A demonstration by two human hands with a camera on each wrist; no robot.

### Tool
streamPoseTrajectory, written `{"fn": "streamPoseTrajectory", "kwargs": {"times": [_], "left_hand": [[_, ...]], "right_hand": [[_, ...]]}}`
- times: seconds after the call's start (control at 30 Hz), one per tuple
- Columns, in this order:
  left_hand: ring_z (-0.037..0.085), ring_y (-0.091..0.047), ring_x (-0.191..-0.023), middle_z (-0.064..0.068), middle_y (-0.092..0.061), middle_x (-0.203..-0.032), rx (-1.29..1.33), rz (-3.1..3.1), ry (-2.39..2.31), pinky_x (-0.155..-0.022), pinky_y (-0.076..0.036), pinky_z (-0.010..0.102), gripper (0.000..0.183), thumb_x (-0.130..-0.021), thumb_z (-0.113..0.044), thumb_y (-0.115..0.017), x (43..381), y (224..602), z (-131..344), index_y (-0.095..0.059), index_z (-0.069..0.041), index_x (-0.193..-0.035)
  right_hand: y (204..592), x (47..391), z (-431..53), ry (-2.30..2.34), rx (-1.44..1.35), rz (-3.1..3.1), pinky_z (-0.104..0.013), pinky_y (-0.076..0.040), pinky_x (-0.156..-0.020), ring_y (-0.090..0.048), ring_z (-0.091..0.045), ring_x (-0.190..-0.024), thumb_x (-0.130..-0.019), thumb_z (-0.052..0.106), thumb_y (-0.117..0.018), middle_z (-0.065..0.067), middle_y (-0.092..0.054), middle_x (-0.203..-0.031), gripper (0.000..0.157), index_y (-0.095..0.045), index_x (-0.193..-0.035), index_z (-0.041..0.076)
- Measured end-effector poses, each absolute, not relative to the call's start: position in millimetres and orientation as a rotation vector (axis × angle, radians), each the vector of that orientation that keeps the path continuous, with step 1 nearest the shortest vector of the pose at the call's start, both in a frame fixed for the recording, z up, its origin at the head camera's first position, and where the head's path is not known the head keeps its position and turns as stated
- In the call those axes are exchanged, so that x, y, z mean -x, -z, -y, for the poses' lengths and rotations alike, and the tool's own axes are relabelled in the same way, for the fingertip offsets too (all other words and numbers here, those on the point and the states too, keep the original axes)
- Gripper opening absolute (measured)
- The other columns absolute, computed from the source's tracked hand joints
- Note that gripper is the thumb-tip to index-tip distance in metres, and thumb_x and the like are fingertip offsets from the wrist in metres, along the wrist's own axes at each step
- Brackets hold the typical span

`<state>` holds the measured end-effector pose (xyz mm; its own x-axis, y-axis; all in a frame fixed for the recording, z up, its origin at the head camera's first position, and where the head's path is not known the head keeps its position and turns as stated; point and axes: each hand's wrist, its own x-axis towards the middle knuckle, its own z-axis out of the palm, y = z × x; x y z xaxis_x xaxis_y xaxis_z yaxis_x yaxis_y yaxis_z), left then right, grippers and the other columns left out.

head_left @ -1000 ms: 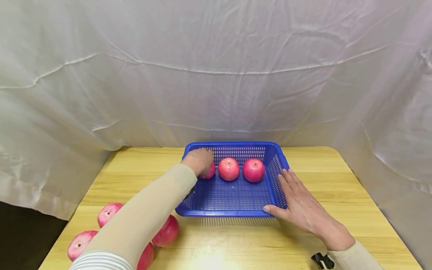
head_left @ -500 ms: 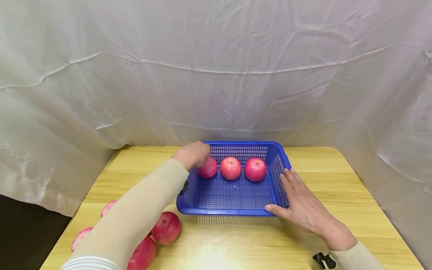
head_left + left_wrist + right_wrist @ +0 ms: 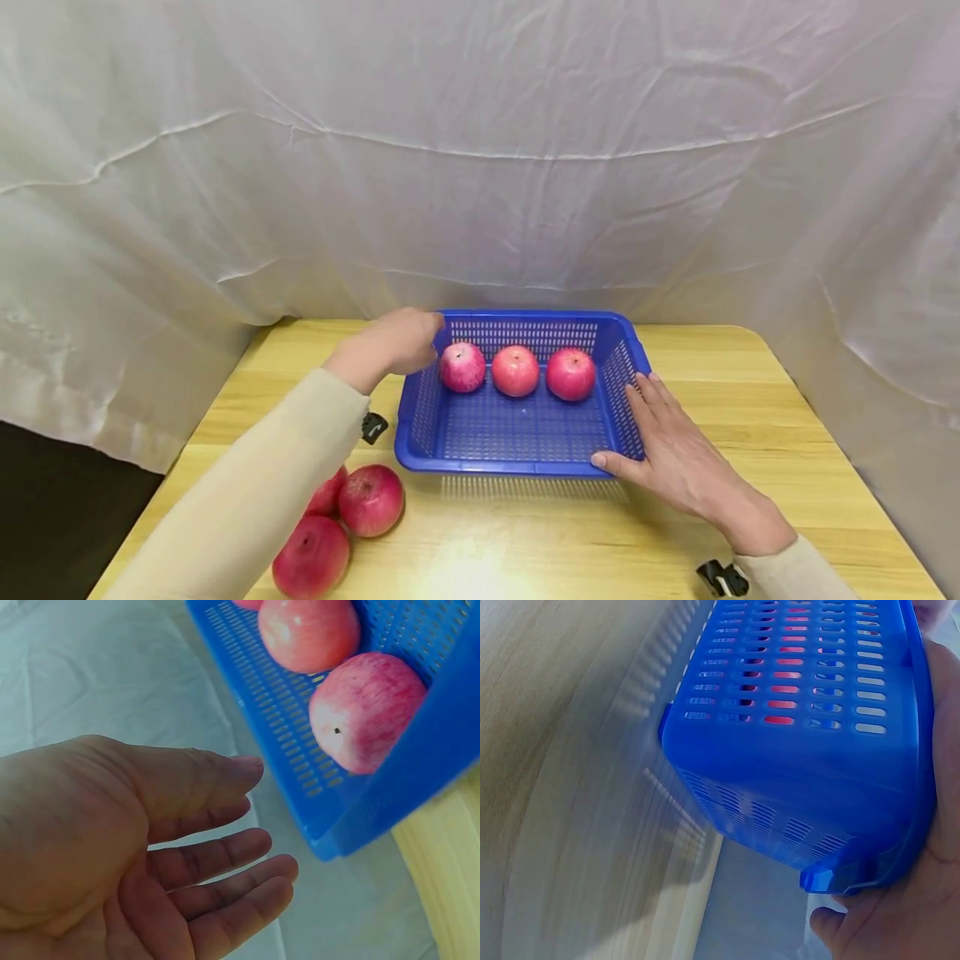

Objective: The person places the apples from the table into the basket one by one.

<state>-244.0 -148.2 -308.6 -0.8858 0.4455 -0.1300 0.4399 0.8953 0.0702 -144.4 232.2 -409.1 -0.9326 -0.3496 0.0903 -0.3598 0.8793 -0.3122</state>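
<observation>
Three pink-red apples sit in a row along the back of a blue plastic basket (image 3: pixel 510 469): a left apple (image 3: pixel 462 367), a middle apple (image 3: pixel 515 372) and a right apple (image 3: pixel 571 374). My left hand (image 3: pixel 396 340) is just off the basket's back left corner, holding nothing; in the left wrist view its fingers (image 3: pixel 225 859) are loosely extended, apart from the rim. At the right side, my right hand (image 3: pixel 678 462) rests against the basket with fingers straight along the rim and thumb on the front right corner. The right wrist view shows its palm (image 3: pixel 907 915) against the rim.
More apples lie on the wooden table (image 3: pixel 540 550) at the front left, among them a near apple (image 3: pixel 312 557) and another apple (image 3: pixel 371 500), partly behind my left sleeve. A pale curtain (image 3: pixel 480 208) hangs behind and around the table.
My left hand has let go of the left apple in the basket and drawn back left past the rim, uncovering that apple. My right hand stays at the basket's right side.
</observation>
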Motion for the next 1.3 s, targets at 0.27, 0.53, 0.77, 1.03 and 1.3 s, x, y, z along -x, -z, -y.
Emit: {"fn": "streamPoseTrajectory", "kwargs": {"times": [0.27,0.53,0.77,1.03,1.3], "left_hand": [[0.038,-0.067,-0.122,0.021,-0.07,-0.131,-0.582,-2.988,-0.233,-0.109,-0.052,0.052,0.038,-0.1,-0.01,-0.06,217.3,306.2,177.0,-0.065,0.004,-0.134],[0.04,-0.07,-0.115,0.021,-0.073,-0.124,-0.514,-3.053,-0.262,-0.102,-0.055,0.055,0.034,-0.098,-0.008,-0.065,186.1,306.0,205.2,-0.067,0.004,-0.13],[0.044,-0.067,-0.117,0.024,-0.071,-0.124,-0.369,-3.112,-0.308,-0.102,-0.053,0.06,0.038,-0.095,-0.013,-0.074,159.6,307.2,233.5,-0.068,0.004,-0.129],[0.049,-0.062,-0.122,0.029,-0.067,-0.131,-0.236,-3.095,-0.341,-0.103,-0.05,0.066,0.044,-0.096,-0.017,-0.073,135.9,310.2,276.7,-0.064,0.006,-0.133],[0.052,-0.065,-0.113,0.032,-0.068,-0.126,-0.154,-3.032,-0.284,-0.096,-0.052,0.067,0.048,-0.094,-0.019,-0.076,121.7,324.6,312.6,-0.063,0.011,-0.129]], "right_hand": [[411.1,144.2,-233.3,-0.523,-0.554,3.03,-0.072,-0.027,-0.121,-0.014,-0.053,-0.159,-0.091,0.074,-0.065,-0.032,-0.014,-0.172,0.117,-0.023,-0.163,-0.009],[410.6,145.3,-233.4,-0.518,-0.561,3.028,-0.072,-0.028,-0.12,-0.015,-0.054,-0.158,-0.091,0.073,-0.066,-0.033,-0.014,-0.171,0.117,-0.023,-0.162,-0.01],[410.2,145.5,-233.1,-0.505,-0.554,3.034,-0.072,-0.028,-0.12,-0.014,-0.054,-0.158,-0.091,0.073,-0.065,-0.033,-0.014,-0.171,0.117,-0.023,-0.163,-0.01],[408.8,145.1,-233.4,-0.515,-0.541,3.046,-0.074,-0.027,-0.12,-0.012,-0.053,-0.159,-0.092,0.074,-0.064,-0.033,-0.013,-0.172,0.117,-0.022,-0.163,-0.009],[409.6,145.5,-233.6,-0.531,-0.546,3.051,-0.072,-0.025,-0.121,-0.01,-0.051,-0.16,-0.092,0.074,-0.064,-0.032,-0.011,-0.172,0.117,-0.021,-0.163,-0.009]]}}
